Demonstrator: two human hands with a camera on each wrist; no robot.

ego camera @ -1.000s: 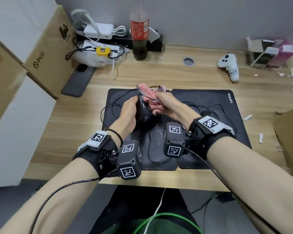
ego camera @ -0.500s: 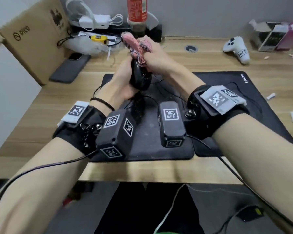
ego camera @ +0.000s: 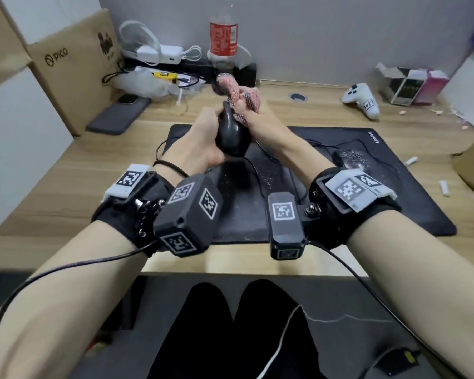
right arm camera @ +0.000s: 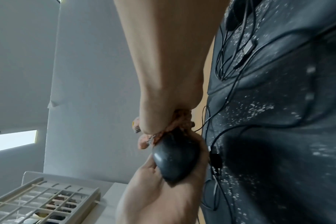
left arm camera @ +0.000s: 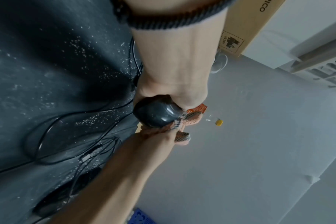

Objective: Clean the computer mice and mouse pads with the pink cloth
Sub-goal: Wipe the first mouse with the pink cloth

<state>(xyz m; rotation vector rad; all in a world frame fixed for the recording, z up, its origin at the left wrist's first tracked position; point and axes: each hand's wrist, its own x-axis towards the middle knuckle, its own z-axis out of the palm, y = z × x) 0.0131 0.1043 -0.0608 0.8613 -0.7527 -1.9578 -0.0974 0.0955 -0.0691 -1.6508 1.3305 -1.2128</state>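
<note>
My left hand (ego camera: 203,138) grips a black wired mouse (ego camera: 231,135) lifted above the two black mouse pads (ego camera: 394,192), its rounded back toward me. My right hand (ego camera: 253,113) holds the bunched pink cloth (ego camera: 237,94) against the mouse's far end. In the left wrist view the mouse (left arm camera: 156,114) sits in my palm with the cloth (left arm camera: 184,127) pressed at its side. The right wrist view shows the mouse (right arm camera: 175,157) below the cloth (right arm camera: 163,133). A second black mouse (ego camera: 349,160) lies on the right pad among white specks.
Mouse cables (ego camera: 260,170) loop over the dusty pads. A cola bottle (ego camera: 223,42), white chargers (ego camera: 159,53), a phone (ego camera: 119,114), a PICO carton (ego camera: 69,67), a white controller (ego camera: 363,98) and small boxes (ego camera: 411,84) line the desk's back edge.
Both hands lifted the mouse off the pad and toward me, and the cloth has shifted along the mouse's far end. The head view has drawn nearer the desk.
</note>
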